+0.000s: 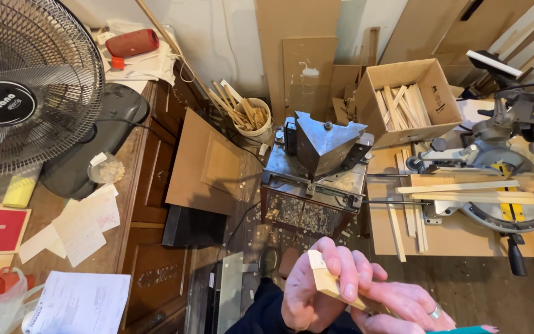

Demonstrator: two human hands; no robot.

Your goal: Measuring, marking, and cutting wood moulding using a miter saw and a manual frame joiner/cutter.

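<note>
two hands are seen at the bottom edge of the head view, both closed round one short wood strip (326,279). left hand (316,291) is wrapped round the strip, fingers curled over its upper end, thumb side toward the camera. right hand (406,303) is below and to the right, fingers closed on the lower part of the same strip; a ring (435,312) is worn on one finger. the strip is pale, square-cut at the top and tilted, its top end leaning left; it is held in the air above the floor, in front of a metal machine (322,154).

the machine has a grey wedge-shaped head and a tray of wood chips (298,213) under it. to its right, a miter saw (508,161) stands on a wooden surface (458,238), with long pale strips (465,188) laid across its bed and more strips (406,216) lying crosswise on the surface. a cardboard box (431,120) holding cut strips is set behind the saw. a bucket (256,120) full of sticks stands left of the machine, near a leaning brown panel (208,164). a fan (29,86) fills the top left corner, over a dark wooden cabinet (149,185) strewn with papers (81,226).
</note>
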